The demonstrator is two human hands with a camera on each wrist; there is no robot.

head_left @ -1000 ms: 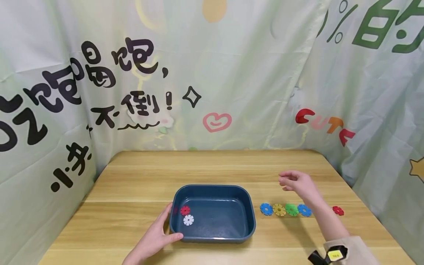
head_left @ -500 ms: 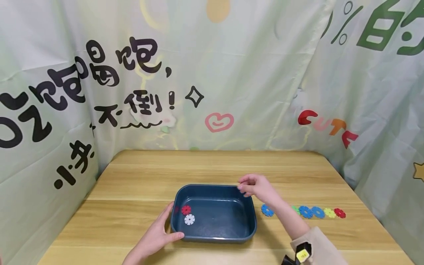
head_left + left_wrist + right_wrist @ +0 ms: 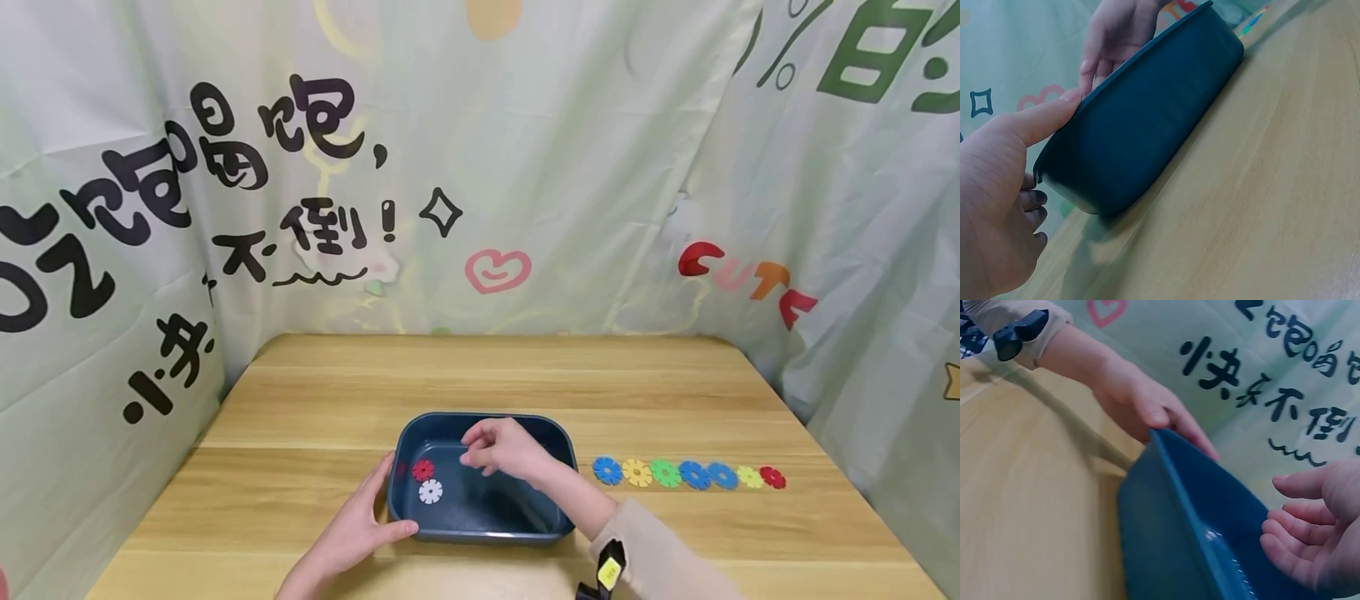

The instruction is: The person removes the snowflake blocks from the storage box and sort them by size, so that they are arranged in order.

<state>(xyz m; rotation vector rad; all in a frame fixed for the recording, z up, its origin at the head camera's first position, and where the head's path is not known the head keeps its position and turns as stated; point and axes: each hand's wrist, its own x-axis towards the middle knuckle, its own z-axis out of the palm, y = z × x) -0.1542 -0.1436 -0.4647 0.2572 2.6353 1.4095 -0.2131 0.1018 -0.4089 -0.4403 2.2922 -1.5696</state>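
My left hand (image 3: 349,527) grips the dark blue rectangular basin (image 3: 480,533) at its left side. The thumb lies on the rim near the front corner, and the fingers are along the outside wall, as the left wrist view also shows. Inside the basin, toward its left, lie a red notched plastic disc (image 3: 423,471) and a white notched disc (image 3: 431,492). My right hand (image 3: 501,450) is over the basin's middle, right of these discs. Its fingers bend loosely, thumb apart from them, and the right wrist view shows nothing between them.
Right of the basin, a row of several notched discs lies on the wooden table (image 3: 300,417): blue, yellow, a green disc (image 3: 666,472), more blue, pale yellow, and a red disc (image 3: 772,477) at the end. A printed curtain (image 3: 570,167) hangs behind the table.
My right hand has swept left from above the disc row to over the basin, uncovering the whole row. My left hand stays on the basin, and the two discs inside lie as before.
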